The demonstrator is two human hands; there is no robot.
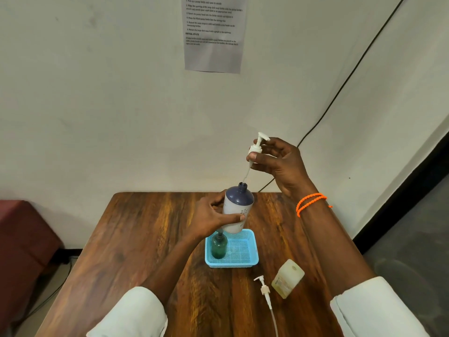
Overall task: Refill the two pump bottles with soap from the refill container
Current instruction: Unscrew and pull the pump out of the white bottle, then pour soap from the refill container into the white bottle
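Holding the white bottle (237, 210) up at twelve o'clock of the blue basket (252, 261), our left hand (211, 218) wraps it. Our right hand (279, 161) pinches the pump (256, 147), tube tip in the neck. We think the pump needs pushing down and twisting next.

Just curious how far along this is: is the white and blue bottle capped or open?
Open. Its neck is bare on the white and blue bottle; the right hand holds the pump head above, tube tip at the mouth.
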